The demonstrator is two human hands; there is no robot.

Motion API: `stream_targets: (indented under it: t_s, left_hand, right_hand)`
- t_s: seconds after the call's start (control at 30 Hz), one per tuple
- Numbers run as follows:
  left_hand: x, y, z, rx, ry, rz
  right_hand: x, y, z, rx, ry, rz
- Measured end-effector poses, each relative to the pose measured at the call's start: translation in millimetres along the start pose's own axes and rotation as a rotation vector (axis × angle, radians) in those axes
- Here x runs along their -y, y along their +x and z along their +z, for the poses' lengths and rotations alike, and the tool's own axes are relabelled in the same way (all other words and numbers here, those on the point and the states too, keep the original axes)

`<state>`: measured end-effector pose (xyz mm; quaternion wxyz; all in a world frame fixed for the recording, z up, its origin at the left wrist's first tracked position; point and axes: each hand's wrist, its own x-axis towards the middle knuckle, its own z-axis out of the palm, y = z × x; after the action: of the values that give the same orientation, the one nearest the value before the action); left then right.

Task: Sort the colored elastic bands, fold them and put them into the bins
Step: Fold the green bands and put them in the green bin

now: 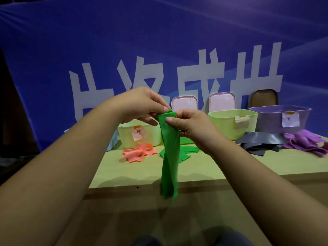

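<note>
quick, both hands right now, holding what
Left hand: pinching the top of the green band.
Right hand: pinching the same green band near its top.

head | faces forward, down — close over table (230,162) | corners seemingly dark

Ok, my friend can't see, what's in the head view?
A left hand and right hand pinch the top of a green band that hangs down. On the table behind lie pink bands, grey bands and purple bands before labelled bins.
</note>
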<state>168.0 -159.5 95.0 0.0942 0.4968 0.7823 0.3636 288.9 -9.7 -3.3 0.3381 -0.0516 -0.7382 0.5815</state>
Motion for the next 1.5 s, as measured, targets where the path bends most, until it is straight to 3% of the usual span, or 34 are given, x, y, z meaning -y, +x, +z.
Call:
stream_targets:
  t_s: [0.63, 1.5]
  left_hand:
    - [26.1, 3.9, 9.9, 0.037, 0.007, 0.008]
    - [40.6, 5.9, 13.8, 0.049, -0.031, 0.009]
  right_hand:
    - [-25.5, 7.9, 10.5, -0.011, -0.093, 0.044]
    - [-36.9, 8.8, 16.6, -0.006, 0.075, 0.167]
